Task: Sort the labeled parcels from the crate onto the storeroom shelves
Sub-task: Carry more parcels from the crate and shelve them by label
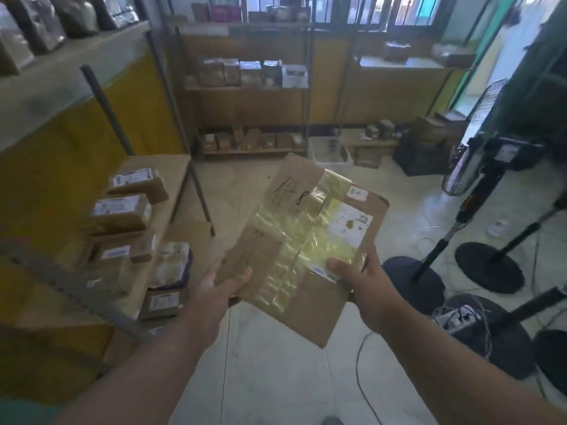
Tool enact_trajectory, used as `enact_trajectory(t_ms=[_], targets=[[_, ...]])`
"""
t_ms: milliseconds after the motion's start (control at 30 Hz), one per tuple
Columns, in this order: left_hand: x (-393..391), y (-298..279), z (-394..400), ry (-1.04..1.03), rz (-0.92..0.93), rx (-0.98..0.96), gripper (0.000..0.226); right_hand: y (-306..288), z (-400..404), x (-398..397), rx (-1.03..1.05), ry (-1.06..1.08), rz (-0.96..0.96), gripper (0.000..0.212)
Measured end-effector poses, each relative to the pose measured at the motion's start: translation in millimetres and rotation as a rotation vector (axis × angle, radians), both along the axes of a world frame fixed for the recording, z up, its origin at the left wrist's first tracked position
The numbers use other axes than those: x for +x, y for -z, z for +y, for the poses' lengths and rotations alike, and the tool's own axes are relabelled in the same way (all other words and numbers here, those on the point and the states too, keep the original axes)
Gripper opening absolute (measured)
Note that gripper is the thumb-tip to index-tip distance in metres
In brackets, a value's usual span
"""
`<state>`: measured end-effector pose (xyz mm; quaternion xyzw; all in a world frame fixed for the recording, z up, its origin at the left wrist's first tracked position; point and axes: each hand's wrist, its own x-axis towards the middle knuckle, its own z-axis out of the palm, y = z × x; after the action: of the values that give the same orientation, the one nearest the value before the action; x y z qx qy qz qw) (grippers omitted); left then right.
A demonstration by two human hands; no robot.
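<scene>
Flat brown cardboard parcel with yellow tape [302,240] held mid-air over floor, left hand [225,288] gripping near-left edge, right hand [363,285] pinching near-right edge; best read handwritten mark before shelving.

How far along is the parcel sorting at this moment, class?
Done: labeled parcels already lie on the near shelf, and more stand on the far shelves. In hand: the left hand and right hand both grip a taped cardboard parcel, not yet shelved. Left: placing it; the crate's remaining load can't be judged.
</scene>
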<state>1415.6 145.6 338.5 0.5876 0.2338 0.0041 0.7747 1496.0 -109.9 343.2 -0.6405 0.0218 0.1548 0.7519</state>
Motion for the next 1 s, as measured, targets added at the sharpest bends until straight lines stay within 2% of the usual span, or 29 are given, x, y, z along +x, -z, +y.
enact_trajectory(t_ms=[133, 267, 367, 567, 800, 900, 1000], targets=[[87.2, 10.2, -6.7, 0.318, 0.124, 0.126, 0.102, 3.9, -32.0, 88.2, -0.084, -0.070, 0.003, 0.073], [174.9, 12.2, -23.4, 0.433, 0.154, 0.143, 0.086, 0.5, -53.2, 193.7, -0.159, -0.210, 0.034, 0.087], [222.9, 8.0, -35.4, 0.325, 0.137, 0.075, 0.068, -1.2, -46.2, 261.2, -0.201, -0.364, 0.068, 0.076], [295.7, 15.6, -10.0, 0.007, 0.104, 0.083, 0.047, 8.3, 27.2, 377.6, -0.287, -0.471, 0.022, 0.062], [406.2, 32.5, 75.2, -0.076, 0.099, 0.125, 0.053, 18.2, 139.2, 508.7, -0.413, -0.523, -0.224, 0.117], [455.8, 29.4, 98.1, -0.078, 0.091, 0.120, 0.065, 2.0, 165.8, 557.4, -0.487, -0.493, -0.283, 0.123], [501.3, 27.4, 112.1, -0.077, 0.101, 0.105, 0.076, -17.0, 184.2, 600.1, -0.607, -0.526, -0.362, 0.115]])
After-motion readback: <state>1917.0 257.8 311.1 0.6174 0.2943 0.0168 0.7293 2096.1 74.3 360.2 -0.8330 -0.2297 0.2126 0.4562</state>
